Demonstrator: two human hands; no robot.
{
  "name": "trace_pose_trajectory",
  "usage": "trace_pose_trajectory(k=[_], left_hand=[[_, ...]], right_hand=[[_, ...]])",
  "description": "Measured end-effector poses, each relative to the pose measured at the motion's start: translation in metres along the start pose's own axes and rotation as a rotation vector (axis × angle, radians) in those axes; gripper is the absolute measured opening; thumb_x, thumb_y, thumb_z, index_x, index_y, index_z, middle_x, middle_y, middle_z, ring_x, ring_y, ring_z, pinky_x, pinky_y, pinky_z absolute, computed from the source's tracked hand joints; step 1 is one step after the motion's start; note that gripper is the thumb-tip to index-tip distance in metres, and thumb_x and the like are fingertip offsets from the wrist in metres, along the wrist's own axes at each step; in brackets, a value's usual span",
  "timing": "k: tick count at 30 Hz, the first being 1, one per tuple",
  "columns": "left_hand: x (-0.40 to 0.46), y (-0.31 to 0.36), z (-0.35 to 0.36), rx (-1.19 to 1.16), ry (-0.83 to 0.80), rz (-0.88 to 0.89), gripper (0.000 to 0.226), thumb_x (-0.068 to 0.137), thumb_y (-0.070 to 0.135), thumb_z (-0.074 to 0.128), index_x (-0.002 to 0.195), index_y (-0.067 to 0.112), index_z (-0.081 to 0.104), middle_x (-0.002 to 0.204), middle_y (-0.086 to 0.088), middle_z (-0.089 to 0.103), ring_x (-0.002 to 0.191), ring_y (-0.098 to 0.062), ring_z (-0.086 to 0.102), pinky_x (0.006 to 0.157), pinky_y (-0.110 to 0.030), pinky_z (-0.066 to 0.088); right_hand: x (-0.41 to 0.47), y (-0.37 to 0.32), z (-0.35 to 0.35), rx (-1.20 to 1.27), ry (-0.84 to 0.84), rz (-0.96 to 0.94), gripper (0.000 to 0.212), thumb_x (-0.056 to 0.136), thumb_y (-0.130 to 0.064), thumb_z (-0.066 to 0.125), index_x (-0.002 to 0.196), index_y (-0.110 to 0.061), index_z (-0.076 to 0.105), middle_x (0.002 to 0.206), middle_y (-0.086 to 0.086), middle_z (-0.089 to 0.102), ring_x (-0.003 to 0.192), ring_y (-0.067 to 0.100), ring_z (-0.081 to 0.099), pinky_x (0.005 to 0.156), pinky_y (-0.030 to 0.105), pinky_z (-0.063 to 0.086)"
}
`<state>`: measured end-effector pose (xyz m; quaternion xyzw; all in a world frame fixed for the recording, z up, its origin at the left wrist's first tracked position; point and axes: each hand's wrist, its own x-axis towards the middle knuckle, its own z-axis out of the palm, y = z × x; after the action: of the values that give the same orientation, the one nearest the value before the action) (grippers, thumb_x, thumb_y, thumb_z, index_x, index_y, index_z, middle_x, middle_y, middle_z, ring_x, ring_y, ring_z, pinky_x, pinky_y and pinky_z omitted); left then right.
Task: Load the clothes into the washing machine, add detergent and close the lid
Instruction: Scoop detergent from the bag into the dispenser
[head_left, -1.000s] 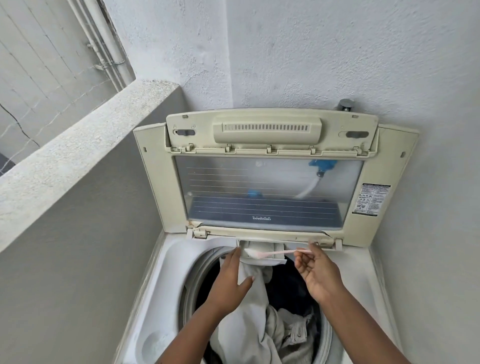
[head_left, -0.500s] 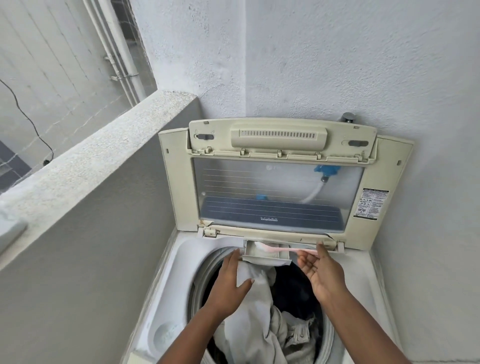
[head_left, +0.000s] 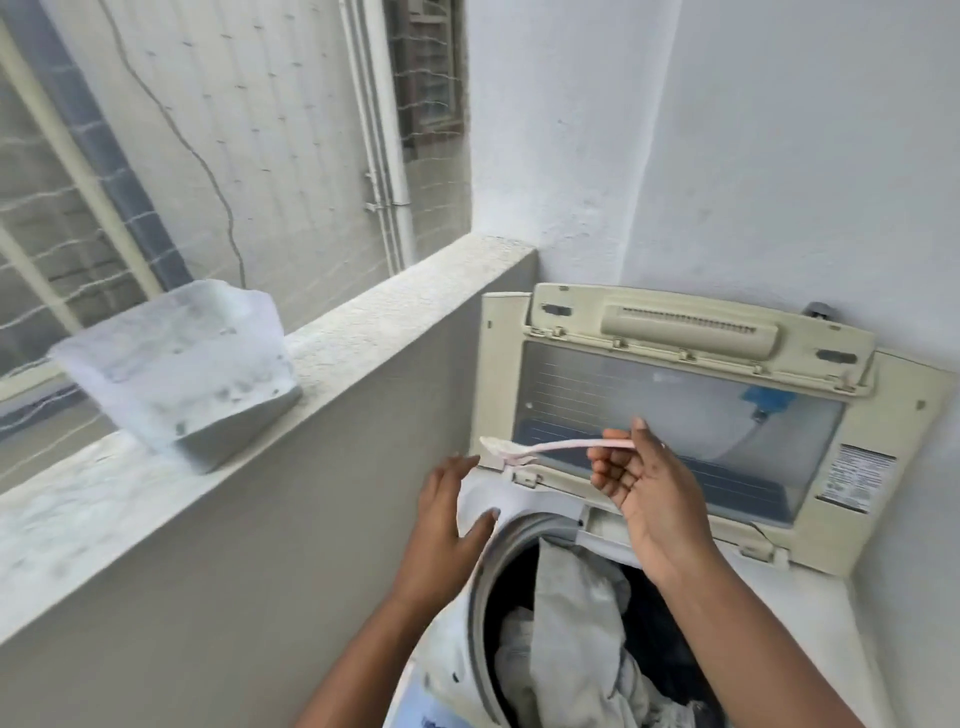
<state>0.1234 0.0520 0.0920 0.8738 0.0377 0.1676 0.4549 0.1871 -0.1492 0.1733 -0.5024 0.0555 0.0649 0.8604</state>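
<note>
The right hand (head_left: 647, 493) pinches the handle end of a long pale pink plastic spoon (head_left: 558, 446) between the thumb and the curled fingers, palm turned up. From this grip the spoon goes out to the left, almost level, and its bowl is beyond the left edge of the raised cream plastic lid with a clear window (head_left: 675, 415), which stands upright behind the hand. The left hand (head_left: 441, 525) is lower and to the left of the grip, fingers spread and relaxed, holding nothing, just above the white top of the washing machine (head_left: 810, 613). Under the grip, in the round drum, lie pale grey and dark clothes (head_left: 571, 639). Far to the left of the spoon bowl, a translucent white plastic container (head_left: 176, 369) sits on the rough concrete ledge (head_left: 363, 322).
</note>
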Motion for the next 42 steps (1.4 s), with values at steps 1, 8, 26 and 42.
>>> trace_pose_trajectory(k=[1,8,26,42], left_hand=[[-0.002,0.003,-0.014,0.016,0.047,0.008,0.052,0.086,0.034,0.061,0.135,0.031,0.045,0.144,0.005,0.039,0.14,-0.011,0.033,0.115,-0.027,0.028],[-0.029,0.02,-0.118,0.156,0.413,0.129,0.033,0.091,0.014,0.065,0.123,0.022,0.06,0.147,0.001,0.041,0.147,-0.015,0.025,0.114,-0.019,0.022],[-0.076,0.009,-0.219,0.102,0.631,-0.031,0.043,0.092,0.017,0.067,0.129,0.037,0.059,0.156,0.016,0.03,0.145,0.002,0.022,0.11,-0.052,0.038],[-0.047,0.005,-0.133,0.009,0.319,0.131,0.026,0.092,0.006,0.062,0.113,0.023,0.066,0.114,0.011,0.059,0.116,-0.01,0.057,0.097,-0.018,0.042]], right_hand=[[-0.003,-0.003,0.012,0.001,-0.036,-0.017,0.035,0.1,-0.03,0.051,0.106,0.002,0.062,0.072,0.012,0.069,0.063,0.017,0.063,0.057,0.024,0.056],[-0.033,-0.021,0.111,0.013,-0.332,-0.089,0.028,0.101,-0.027,0.05,0.103,-0.003,0.065,0.08,0.015,0.069,0.068,0.018,0.066,0.06,0.026,0.056],[-0.056,0.006,0.292,-0.368,-0.655,-0.065,0.024,0.098,-0.041,0.057,0.098,-0.017,0.061,0.095,0.007,0.074,0.073,0.017,0.062,0.059,0.026,0.049],[-0.01,0.047,0.144,-0.744,-0.528,-0.194,0.013,0.093,-0.025,0.066,0.105,-0.031,0.064,0.097,0.003,0.071,0.084,0.016,0.066,0.079,0.034,0.052]])
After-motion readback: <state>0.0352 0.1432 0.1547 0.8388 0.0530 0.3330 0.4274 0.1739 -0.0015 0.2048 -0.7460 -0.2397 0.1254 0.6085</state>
